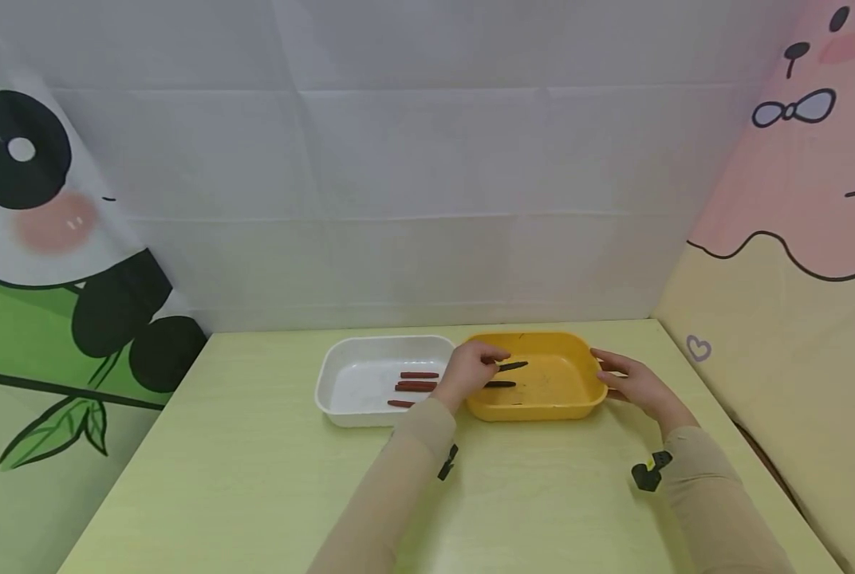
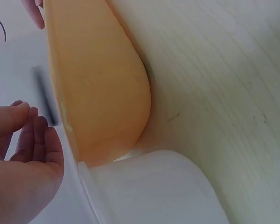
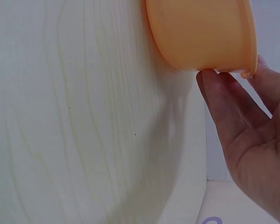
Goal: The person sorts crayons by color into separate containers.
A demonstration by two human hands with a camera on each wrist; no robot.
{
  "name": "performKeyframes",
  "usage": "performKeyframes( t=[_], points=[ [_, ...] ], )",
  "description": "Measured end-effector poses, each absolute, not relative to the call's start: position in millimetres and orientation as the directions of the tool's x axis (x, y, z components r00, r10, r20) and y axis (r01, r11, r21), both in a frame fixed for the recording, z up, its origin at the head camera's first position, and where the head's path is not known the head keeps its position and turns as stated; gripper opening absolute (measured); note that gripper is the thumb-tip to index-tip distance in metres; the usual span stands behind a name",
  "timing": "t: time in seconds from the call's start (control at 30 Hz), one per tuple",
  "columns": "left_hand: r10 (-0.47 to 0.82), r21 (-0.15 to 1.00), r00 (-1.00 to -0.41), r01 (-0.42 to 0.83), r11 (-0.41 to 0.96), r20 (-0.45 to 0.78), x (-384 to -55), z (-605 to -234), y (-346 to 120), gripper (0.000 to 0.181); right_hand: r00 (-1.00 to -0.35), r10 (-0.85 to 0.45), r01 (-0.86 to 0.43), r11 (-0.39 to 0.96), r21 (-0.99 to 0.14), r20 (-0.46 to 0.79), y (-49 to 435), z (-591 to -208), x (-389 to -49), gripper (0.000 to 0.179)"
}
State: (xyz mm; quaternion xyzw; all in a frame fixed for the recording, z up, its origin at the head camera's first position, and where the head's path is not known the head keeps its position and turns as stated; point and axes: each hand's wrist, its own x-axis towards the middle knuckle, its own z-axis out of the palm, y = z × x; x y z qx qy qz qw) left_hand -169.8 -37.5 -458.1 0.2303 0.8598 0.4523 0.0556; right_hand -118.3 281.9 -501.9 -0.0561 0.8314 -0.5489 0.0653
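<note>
My left hand (image 1: 466, 369) is over the left side of a yellow tray (image 1: 542, 413), its fingers loosely bent. A slim dark crayon-like stick (image 1: 515, 366) shows right at its fingertips; in the left wrist view this dark stick (image 2: 45, 97) is blurred, above the tray rim and beside the fingers. Another dark stick (image 1: 501, 384) lies inside the yellow tray. My right hand (image 1: 636, 387) holds the yellow tray at its right end. In the right wrist view, the fingers (image 3: 219, 100) press the outer wall and the thumb is at the rim, partly hidden.
A white tray (image 1: 341, 418) stands against the yellow tray's left side. Several reddish-brown sticks (image 1: 419, 375) lie in it, some partly covered by my left hand. Both trays stand toward the back of the pale wooden table (image 1: 528, 494), before a white cloth backdrop (image 1: 413, 159).
</note>
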Motion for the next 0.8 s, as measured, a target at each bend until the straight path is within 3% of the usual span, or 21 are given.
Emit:
performKeyframes(
  t=[0.8],
  points=[
    [0.408, 0.837, -0.889, 0.377, 0.398, 0.206, -148, -464, -65, 0.027, -0.987, -0.159, -0.042, 0.411, -0.911, -0.026, 282, -503, -117, 0.056]
  ],
)
